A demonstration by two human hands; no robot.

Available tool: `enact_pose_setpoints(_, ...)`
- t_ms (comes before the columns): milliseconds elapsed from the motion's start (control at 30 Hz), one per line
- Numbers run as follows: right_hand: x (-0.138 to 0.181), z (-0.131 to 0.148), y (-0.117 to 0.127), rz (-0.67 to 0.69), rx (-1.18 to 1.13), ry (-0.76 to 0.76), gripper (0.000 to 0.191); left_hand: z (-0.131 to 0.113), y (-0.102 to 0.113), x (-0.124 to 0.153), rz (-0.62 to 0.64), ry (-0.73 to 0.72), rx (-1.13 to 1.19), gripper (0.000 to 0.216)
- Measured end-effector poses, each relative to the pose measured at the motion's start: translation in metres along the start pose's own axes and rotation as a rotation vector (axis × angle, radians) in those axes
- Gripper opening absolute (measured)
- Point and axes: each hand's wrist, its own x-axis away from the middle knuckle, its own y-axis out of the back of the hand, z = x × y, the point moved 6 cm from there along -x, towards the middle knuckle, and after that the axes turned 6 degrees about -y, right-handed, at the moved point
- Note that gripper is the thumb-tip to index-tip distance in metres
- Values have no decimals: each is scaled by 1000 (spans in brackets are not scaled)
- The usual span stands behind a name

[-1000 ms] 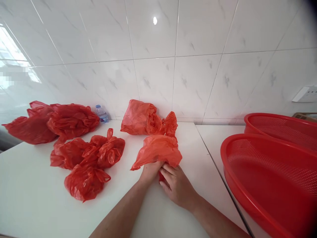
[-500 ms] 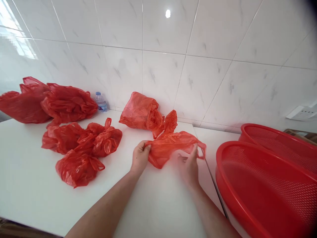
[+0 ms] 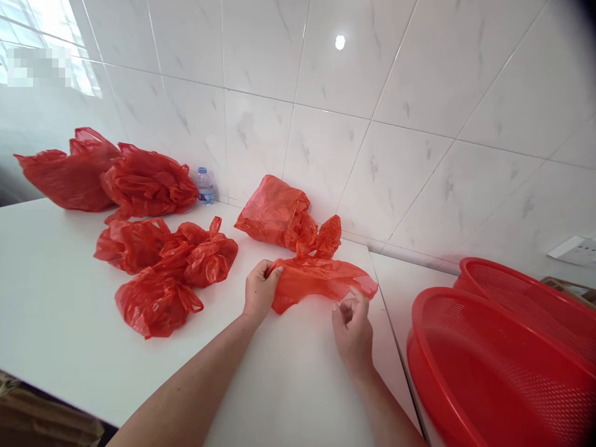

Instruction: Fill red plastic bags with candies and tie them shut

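Observation:
A thin red plastic bag (image 3: pixel 321 279) is stretched out flat above the white table. My left hand (image 3: pixel 261 288) pinches its left end between thumb and fingers. At the bag's right end, my right hand (image 3: pixel 354 329) has its fingers loosely bent and apart, with a fingertip against the film or just behind it. No grip by this hand shows. Just behind lies a bundle of red plastic bags (image 3: pixel 274 214), its loose crumpled end (image 3: pixel 329 237) close to the held bag.
Several knotted red bags (image 3: pixel 153 304) lie on the table (image 3: pixel 60 298) to the left. Larger full red bags (image 3: pixel 69 177) and a small water bottle (image 3: pixel 205 186) stand by the tiled wall. Two red perforated baskets (image 3: pixel 447 372) are at the right, with a wall socket (image 3: pixel 575 249) above.
My right hand has slipped from the bag's handle loop and drawn slightly down, fingers bent. The bag's right end has dropped a little. My left hand keeps its pinch. The view has tilted and turned left.

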Motion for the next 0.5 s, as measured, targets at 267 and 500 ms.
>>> enact_pose_setpoints(267, 11, 31, -13, 52, 59, 383, 19, -12, -21, 15, 248, -123, -61, 40)
enact_pose_setpoints(500, 4, 23, -14, 206, -31, 288, 30, -42, -45, 52, 539, -462, -97, 38)
